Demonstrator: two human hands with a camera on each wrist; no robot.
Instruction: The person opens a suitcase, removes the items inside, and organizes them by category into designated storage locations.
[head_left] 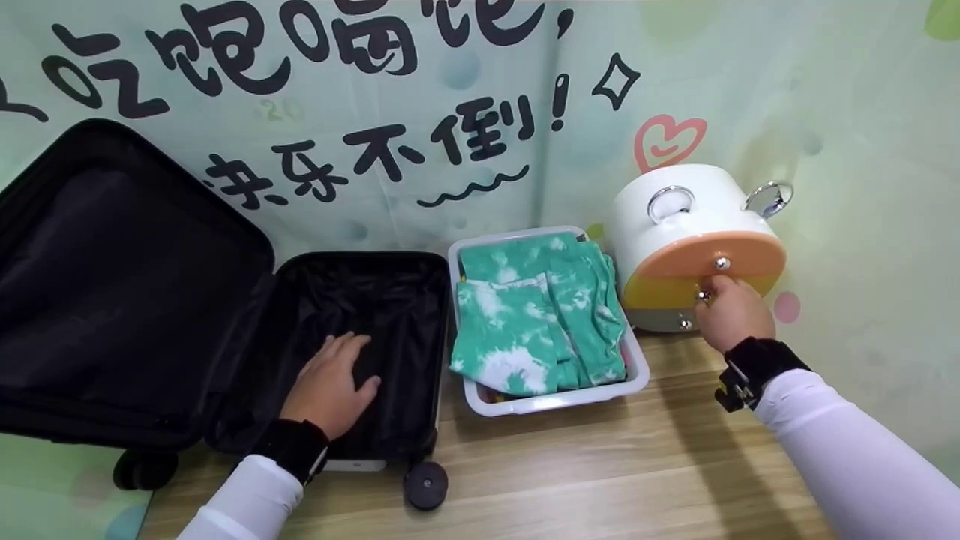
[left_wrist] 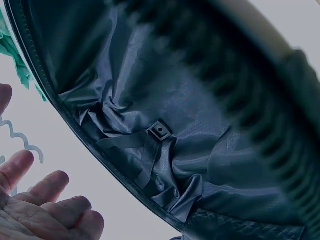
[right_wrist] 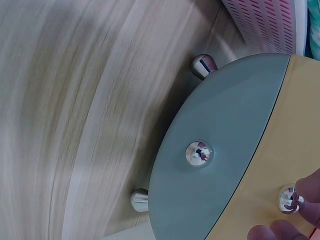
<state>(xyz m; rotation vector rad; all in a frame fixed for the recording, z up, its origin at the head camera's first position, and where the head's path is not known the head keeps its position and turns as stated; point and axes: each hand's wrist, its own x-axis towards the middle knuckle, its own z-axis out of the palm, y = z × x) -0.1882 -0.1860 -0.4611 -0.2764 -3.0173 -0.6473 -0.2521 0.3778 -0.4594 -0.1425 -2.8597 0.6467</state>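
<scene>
My right hand [head_left: 735, 311] is at the front of a small round white cabinet [head_left: 637, 202], its fingertips pinching the metal knob [right_wrist: 287, 199] of the yellow middle drawer [head_left: 660, 292]. An orange drawer [head_left: 686, 259] is above it and a grey-green one [right_wrist: 220, 120] below, each with a silver knob. All three fronts sit flush. Over an open black suitcase [head_left: 409, 330] is my left hand [head_left: 326, 394], fingers extended and nothing in them. The left wrist view shows the suitcase's dark lining with a strap buckle [left_wrist: 160, 130].
A white basket [head_left: 517, 406] between suitcase and cabinet holds folded green-and-white tie-dye clothes [head_left: 517, 322]. The suitcase lid [head_left: 112, 285] leans open at the left. Behind is a printed wall [head_left: 487, 202]. A suitcase wheel [head_left: 426, 485] rests near the wooden tabletop's [head_left: 562, 480] front.
</scene>
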